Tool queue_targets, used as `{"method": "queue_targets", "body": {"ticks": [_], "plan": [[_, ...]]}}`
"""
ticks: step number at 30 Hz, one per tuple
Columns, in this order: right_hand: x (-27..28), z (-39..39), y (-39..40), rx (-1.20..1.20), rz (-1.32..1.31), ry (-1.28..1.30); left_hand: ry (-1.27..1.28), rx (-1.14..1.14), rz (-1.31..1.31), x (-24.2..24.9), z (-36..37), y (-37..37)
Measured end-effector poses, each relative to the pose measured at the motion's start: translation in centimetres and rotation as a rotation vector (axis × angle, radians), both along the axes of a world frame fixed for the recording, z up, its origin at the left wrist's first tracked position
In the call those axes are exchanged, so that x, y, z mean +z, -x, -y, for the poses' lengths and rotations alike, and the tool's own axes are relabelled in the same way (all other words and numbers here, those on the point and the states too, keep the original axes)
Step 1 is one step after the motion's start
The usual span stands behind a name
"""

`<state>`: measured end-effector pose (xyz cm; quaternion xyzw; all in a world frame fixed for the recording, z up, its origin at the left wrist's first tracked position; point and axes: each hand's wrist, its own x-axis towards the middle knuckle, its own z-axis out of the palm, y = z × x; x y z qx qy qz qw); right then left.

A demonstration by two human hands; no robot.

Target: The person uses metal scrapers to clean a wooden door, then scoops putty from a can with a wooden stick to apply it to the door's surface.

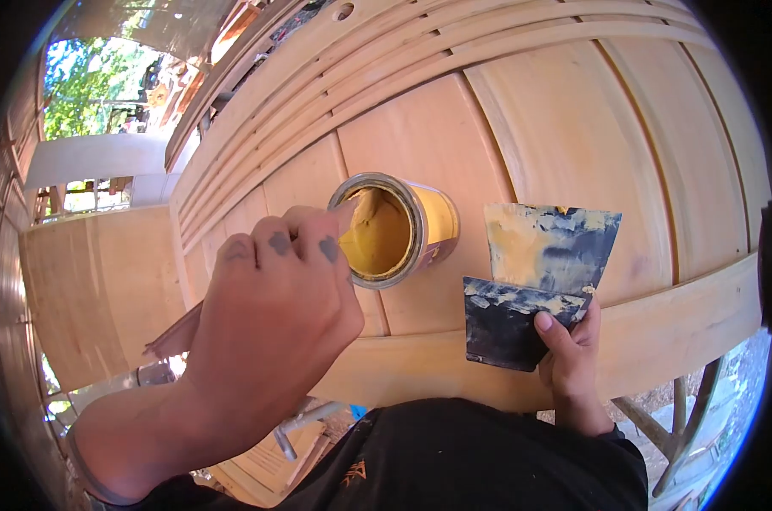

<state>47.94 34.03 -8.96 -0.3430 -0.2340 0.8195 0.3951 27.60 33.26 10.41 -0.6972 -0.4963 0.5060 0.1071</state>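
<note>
My left hand (271, 302) is a closed fist, knuckles up, around a thin wooden stick (177, 332). One end of the stick sticks out behind the fist; the other points into the mouth of an open metal can (441, 217). Inside the can, which lies tipped toward me, is thick mustard-yellow paste (377, 243). In my right hand (569, 353), the thumb presses on a black flat spreader (505, 328) with smeared edges. Just beyond it is a second spreader (552, 243), coated in cream and dark smears, its lower edge behind the black one.
The can rests on a pale wooden panel (565, 111) with grooves and long slats (386, 51) along its far side. Another wooden board (97, 289) stands at the left. A curved metal frame (680, 426) shows below the panel's near edge at right.
</note>
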Motion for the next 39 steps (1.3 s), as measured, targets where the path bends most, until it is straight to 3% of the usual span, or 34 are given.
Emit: {"method": "queue_targets", "body": {"ticks": [11,17,24,39], "plan": [[-0.2,0.1,-0.2,-0.007,0.002,-0.037,0.174,0.024,-0.023,0.7,-4.6,-1.4],[-0.5,0.1,-0.3,0.017,-0.014,-0.058,0.108,-0.067,0.426,1.8,-5.8,-0.6],[-0.5,0.3,-0.2,-0.003,0.008,-0.054,0.329,-0.014,0.281,0.4,-7.9,-1.2],[-1.3,0.5,-0.4,-0.109,0.124,-0.07,0.117,-0.484,0.638,0.5,-7.7,1.2]]}}
